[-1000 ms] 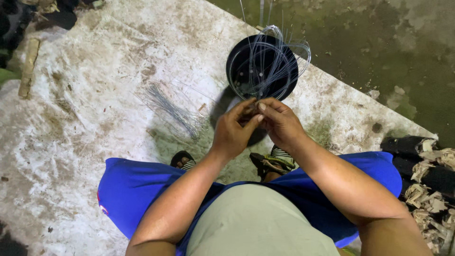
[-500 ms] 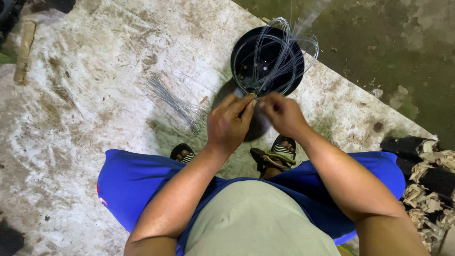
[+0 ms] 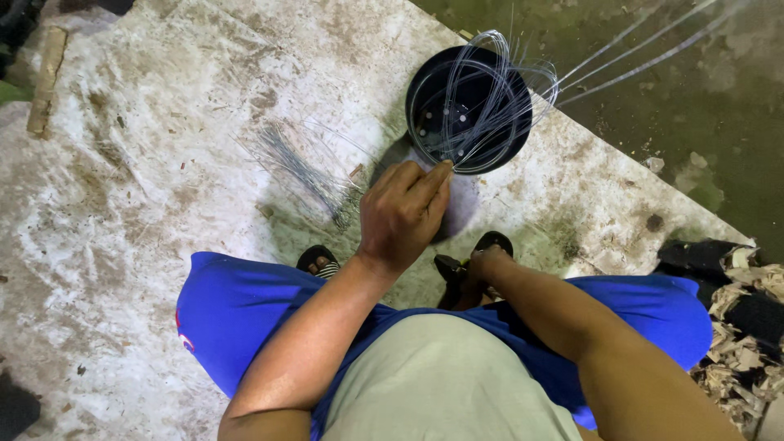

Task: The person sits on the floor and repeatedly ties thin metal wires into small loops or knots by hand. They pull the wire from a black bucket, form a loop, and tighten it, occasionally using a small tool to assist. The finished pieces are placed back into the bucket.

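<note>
Thin clear strands (image 3: 490, 106) are looped inside the black pot (image 3: 425, 90), which sits just beyond the left hand (image 3: 400, 214); a few long ends run off up and to the right over the dark floor (image 3: 653, 131). The left hand has its fingertips pinched narrow on the near ends of the strands at the pot's near rim, so it is holding them. The right hand (image 3: 482, 263) is low, close to the body by the sandals (image 3: 469, 261), mostly hidden; I cannot tell its grip. Judgement: the bunch is gathered and coiled in the pot, but its ends are loose and splayed, so nothing looks tied or finished. A separate heap of short cut wires (image 3: 306, 171) lies on the pale slab (image 3: 122, 163) just left of the left hand, untouched. Wood scraps (image 3: 739, 327) sit well off to the right.
</note>
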The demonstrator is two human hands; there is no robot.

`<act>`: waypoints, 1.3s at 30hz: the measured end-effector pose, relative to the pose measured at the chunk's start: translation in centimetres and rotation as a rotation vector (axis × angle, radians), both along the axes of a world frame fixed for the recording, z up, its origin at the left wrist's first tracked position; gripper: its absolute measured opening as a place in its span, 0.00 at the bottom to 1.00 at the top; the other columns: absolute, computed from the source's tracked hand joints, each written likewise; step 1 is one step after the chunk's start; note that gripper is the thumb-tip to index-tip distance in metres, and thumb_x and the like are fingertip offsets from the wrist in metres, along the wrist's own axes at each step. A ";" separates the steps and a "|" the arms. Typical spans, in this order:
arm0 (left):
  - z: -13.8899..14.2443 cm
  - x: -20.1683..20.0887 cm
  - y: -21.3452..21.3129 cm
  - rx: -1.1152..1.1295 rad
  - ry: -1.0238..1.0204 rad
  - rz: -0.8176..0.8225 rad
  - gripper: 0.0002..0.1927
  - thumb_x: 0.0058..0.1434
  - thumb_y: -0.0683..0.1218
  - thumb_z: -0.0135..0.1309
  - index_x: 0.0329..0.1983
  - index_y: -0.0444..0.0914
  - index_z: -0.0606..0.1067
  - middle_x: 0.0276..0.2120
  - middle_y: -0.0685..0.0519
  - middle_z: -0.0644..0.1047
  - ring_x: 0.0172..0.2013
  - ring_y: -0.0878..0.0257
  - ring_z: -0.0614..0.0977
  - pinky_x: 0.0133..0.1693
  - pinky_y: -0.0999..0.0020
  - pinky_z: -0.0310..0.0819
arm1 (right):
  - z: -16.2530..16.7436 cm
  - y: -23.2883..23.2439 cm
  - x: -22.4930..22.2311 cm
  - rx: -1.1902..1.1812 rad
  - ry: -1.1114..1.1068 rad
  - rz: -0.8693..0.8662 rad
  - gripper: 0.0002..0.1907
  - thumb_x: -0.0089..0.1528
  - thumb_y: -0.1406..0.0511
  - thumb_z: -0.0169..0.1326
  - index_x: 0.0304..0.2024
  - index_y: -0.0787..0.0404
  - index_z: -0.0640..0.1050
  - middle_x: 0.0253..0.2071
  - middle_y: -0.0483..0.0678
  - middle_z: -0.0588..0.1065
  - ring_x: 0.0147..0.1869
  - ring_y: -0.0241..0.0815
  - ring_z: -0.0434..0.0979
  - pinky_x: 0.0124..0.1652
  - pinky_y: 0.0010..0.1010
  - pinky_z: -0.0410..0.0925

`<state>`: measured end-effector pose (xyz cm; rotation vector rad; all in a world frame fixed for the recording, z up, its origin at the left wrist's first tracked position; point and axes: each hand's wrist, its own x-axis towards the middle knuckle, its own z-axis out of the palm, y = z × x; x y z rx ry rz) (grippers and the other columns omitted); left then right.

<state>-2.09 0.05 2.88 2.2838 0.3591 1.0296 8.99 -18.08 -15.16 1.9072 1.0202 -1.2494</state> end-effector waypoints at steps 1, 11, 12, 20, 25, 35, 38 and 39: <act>0.0 0.1 0.1 -0.010 -0.009 -0.011 0.09 0.64 0.41 0.62 0.47 0.37 0.81 0.31 0.53 0.76 0.32 0.59 0.80 0.34 0.67 0.75 | 0.1 0.0 -0.3 -0.038 0.005 0.007 0.35 0.60 0.43 0.56 0.57 0.62 0.75 0.51 0.60 0.79 0.55 0.60 0.80 0.53 0.50 0.71; 0.2 0.1 0.5 -0.111 -0.004 0.059 0.06 0.64 0.40 0.63 0.44 0.36 0.82 0.28 0.52 0.75 0.30 0.59 0.80 0.32 0.64 0.76 | -0.8 -0.2 -0.6 -0.043 -0.030 0.044 0.32 0.61 0.46 0.49 0.59 0.60 0.75 0.55 0.61 0.76 0.59 0.67 0.76 0.60 0.58 0.65; 0.1 0.0 0.6 -0.112 -0.017 0.059 0.07 0.64 0.40 0.62 0.44 0.36 0.81 0.30 0.51 0.76 0.30 0.59 0.80 0.33 0.64 0.77 | -0.7 -0.3 -0.6 -0.039 -0.027 0.038 0.32 0.61 0.46 0.49 0.59 0.60 0.75 0.55 0.62 0.76 0.60 0.68 0.76 0.60 0.59 0.64; 0.2 -0.2 2.0 -0.137 -0.026 0.118 0.08 0.65 0.42 0.61 0.47 0.37 0.81 0.35 0.52 0.78 0.33 0.59 0.82 0.35 0.66 0.79 | -0.5 0.7 -0.3 0.131 0.064 -0.146 0.30 0.63 0.47 0.45 0.57 0.60 0.77 0.56 0.61 0.76 0.62 0.64 0.76 0.61 0.56 0.65; 1.1 -0.3 2.9 0.009 0.003 0.214 0.07 0.65 0.42 0.62 0.45 0.39 0.82 0.31 0.52 0.74 0.33 0.57 0.79 0.34 0.62 0.74 | 1.3 3.9 0.4 0.611 0.182 -0.498 0.30 0.61 0.53 0.58 0.56 0.68 0.67 0.40 0.63 0.80 0.45 0.57 0.81 0.45 0.44 0.72; 1.9 -0.7 3.8 0.093 0.000 0.259 0.06 0.67 0.41 0.61 0.46 0.36 0.80 0.34 0.52 0.74 0.35 0.57 0.79 0.36 0.62 0.75 | 13.7 4.2 2.3 1.042 0.296 -0.895 0.10 0.69 0.63 0.56 0.43 0.64 0.82 0.26 0.46 0.76 0.27 0.35 0.69 0.29 0.29 0.64; 1.8 -0.7 3.8 0.109 0.023 0.240 0.05 0.67 0.41 0.61 0.45 0.36 0.80 0.34 0.51 0.74 0.35 0.56 0.78 0.35 0.62 0.74 | 15.3 3.3 2.5 1.216 0.407 -0.738 0.12 0.66 0.66 0.55 0.52 0.59 0.79 0.29 0.39 0.76 0.31 0.28 0.71 0.32 0.22 0.67; 1.8 -0.6 3.7 0.109 0.029 0.238 0.05 0.67 0.41 0.61 0.44 0.36 0.80 0.33 0.51 0.73 0.35 0.56 0.78 0.35 0.62 0.74 | 15.4 3.3 2.4 1.195 0.420 -0.761 0.12 0.66 0.66 0.55 0.53 0.59 0.79 0.29 0.39 0.75 0.31 0.28 0.70 0.32 0.23 0.65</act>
